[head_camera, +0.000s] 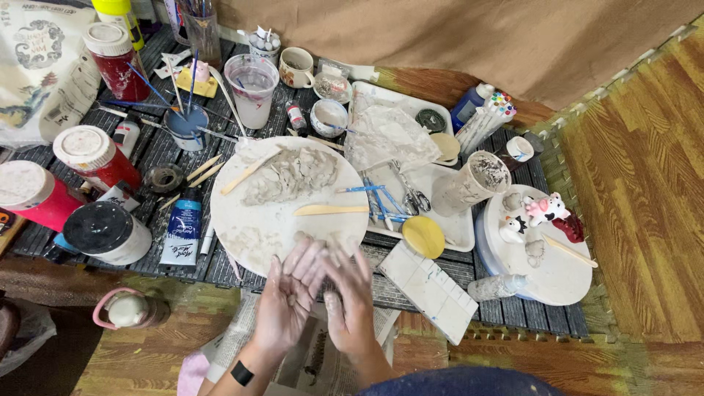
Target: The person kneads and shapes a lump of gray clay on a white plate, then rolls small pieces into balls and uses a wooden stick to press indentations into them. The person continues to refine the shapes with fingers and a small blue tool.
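Both hands off the work: left hand (287, 297) and right hand (350, 301) palms facing, fingers spread, slip-coated, gripping nothing. Grey clay slab (290, 176) sits beyond fingertips on round white board (257, 227); wooden knife (330, 210) alongside it, within reach.

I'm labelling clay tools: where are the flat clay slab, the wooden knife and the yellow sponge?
flat clay slab (290, 176), head view, middle of its surface.
wooden knife (330, 210), head view, mid-blade.
yellow sponge (423, 236), head view, centre.
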